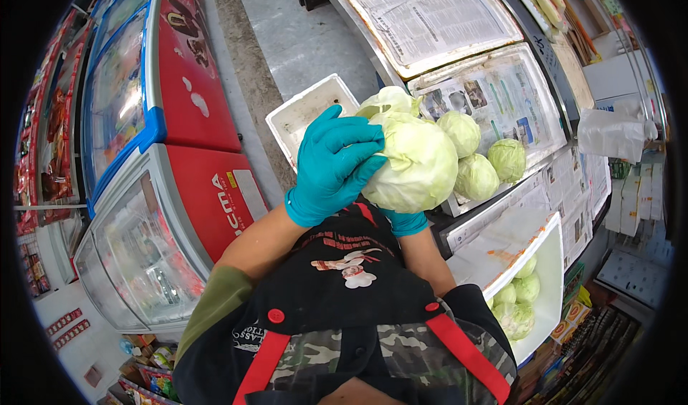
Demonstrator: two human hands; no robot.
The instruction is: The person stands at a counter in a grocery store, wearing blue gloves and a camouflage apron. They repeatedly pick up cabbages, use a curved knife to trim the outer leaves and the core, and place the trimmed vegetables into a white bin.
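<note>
A large pale green cabbage (416, 163) is held up in front of my apron. My left hand (338, 163), in a teal glove, pinches an outer leaf at the cabbage's left side between thumb and fingers. From below, my right hand (406, 223), gloved alike, supports the cabbage, which hides most of its fingers. Pale cabbage leaves (389, 100) show just behind it; whether they belong to another head I cannot tell. To the right, smaller cabbages (460, 132) rest near the edge of a newspaper-lined tray (492, 96).
A white foam box (309, 112) stands beyond my left hand. Near my right elbow, another foam box (553, 292) holds several cabbages. A second newspaper-lined tray (432, 18) lies farther back. Red chest freezers (201, 82) line the left side, across a concrete floor (301, 34).
</note>
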